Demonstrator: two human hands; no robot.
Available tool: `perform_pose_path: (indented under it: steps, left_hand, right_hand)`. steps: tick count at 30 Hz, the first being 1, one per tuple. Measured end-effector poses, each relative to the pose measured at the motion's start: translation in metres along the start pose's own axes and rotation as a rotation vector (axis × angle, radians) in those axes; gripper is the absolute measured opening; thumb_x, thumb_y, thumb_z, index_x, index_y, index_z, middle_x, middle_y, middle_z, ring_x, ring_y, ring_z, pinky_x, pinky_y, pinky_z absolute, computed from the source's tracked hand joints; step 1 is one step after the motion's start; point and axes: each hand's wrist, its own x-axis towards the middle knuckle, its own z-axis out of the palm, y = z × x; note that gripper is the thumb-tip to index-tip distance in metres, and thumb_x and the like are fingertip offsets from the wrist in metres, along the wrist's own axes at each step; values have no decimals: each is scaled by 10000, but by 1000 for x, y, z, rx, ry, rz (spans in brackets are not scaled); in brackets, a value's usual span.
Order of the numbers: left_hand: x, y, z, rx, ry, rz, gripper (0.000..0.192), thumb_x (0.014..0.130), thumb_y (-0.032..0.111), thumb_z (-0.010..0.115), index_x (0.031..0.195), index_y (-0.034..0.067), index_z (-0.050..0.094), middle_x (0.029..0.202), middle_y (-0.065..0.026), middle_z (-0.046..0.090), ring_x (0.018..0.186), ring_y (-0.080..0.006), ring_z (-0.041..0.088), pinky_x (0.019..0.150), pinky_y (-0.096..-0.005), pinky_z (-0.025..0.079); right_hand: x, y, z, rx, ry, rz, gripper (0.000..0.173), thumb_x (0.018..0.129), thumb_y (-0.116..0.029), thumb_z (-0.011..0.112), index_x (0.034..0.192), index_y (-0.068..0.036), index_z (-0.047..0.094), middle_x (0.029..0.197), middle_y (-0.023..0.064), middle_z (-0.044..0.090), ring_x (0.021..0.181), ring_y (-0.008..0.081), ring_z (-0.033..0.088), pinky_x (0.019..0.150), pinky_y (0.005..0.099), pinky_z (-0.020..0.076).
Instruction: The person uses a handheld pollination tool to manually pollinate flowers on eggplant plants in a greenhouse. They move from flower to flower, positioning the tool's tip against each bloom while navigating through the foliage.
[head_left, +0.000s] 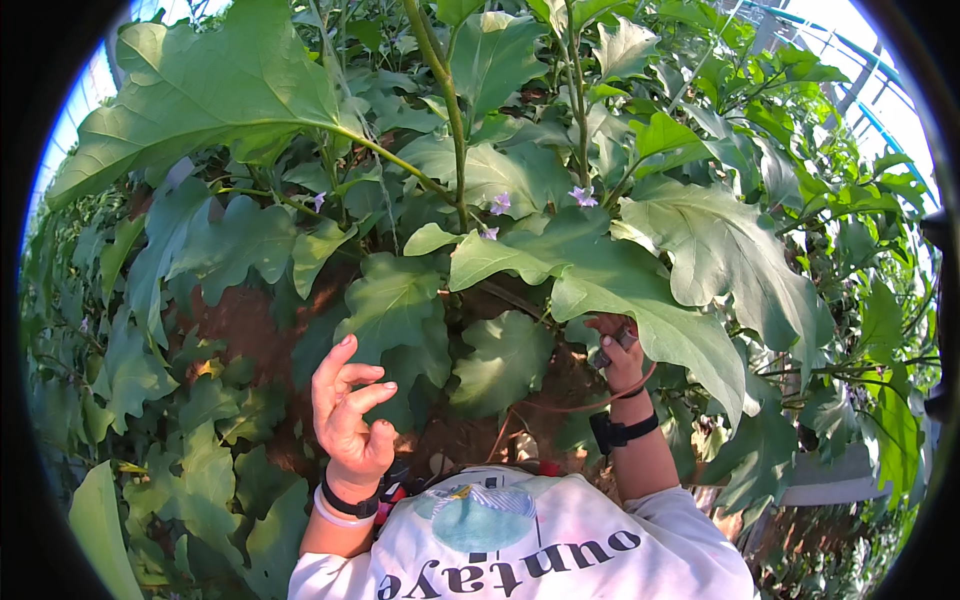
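My left hand (354, 412) is raised with fingers apart and slightly bent, palm turned inward, holding nothing, just below a lobed eggplant leaf (394, 300). In my right hand (621, 351) is a small dark tool (616, 343), too covered to name; a reddish-brown cord (581, 408) runs from near that wrist towards my waist. A large eggplant leaf (637, 289) hangs over the fingertips of my right hand and hides part of them. Purple eggplant flowers (583, 196) show on the plant above my hands, around upright green stems (456, 135).
Dense eggplant foliage (202, 480) stands on both sides. A broad leaf (210, 90) spans the upper left. Brown soil (251, 330) shows between leaves. Thin support strings (697, 64) hang among the stems. A pale ledge or channel (836, 491) lies at the lower right.
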Motion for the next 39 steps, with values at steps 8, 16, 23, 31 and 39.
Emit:
perform_pose_path:
  steps: [8,16,23,31,39]
  left_hand:
    - [78,13,24,201,-360,356,207,704,254,733,890,163,744,1439,-144,448,1367,-383,328,1091,-577,241]
    - [101,23,77,-80,-584,448,107,588,76,694,646,117,613,810,50,645,1028,-224,622,1093,-636,218]
    - [85,11,64,-181,-728,435,135,539,8,654,605,112,598,721,35,626,948,-239,644,1060,-620,269]
    - [94,5,61,-176,-752,493,71,599,96,667,620,117,603,752,31,634,970,-228,640,1088,-610,253]
    - [109,-20,32,-218,-830,612,231,778,323,623,916,166,722,1191,-95,621,1233,-404,495,1089,-603,251]
  right_hand:
    - [-24,-40,39,-79,49,32,605,780,-137,623,1322,27,411,1254,174,548,1121,342,575,957,466,458]
    - [-7,-42,40,-27,-10,78,526,859,-267,636,1293,10,534,1233,118,603,1126,248,581,975,374,447]
    - [5,-39,26,-179,-18,-83,645,885,-418,585,1333,38,502,1251,137,601,1129,261,579,998,370,436]
    - [-1,-13,23,4,12,57,591,916,-346,562,1369,21,471,1296,146,567,1093,233,585,957,343,450]
    - [-54,3,33,-425,299,-96,410,927,-183,585,1301,-23,538,1228,116,598,1066,207,592,922,351,474]
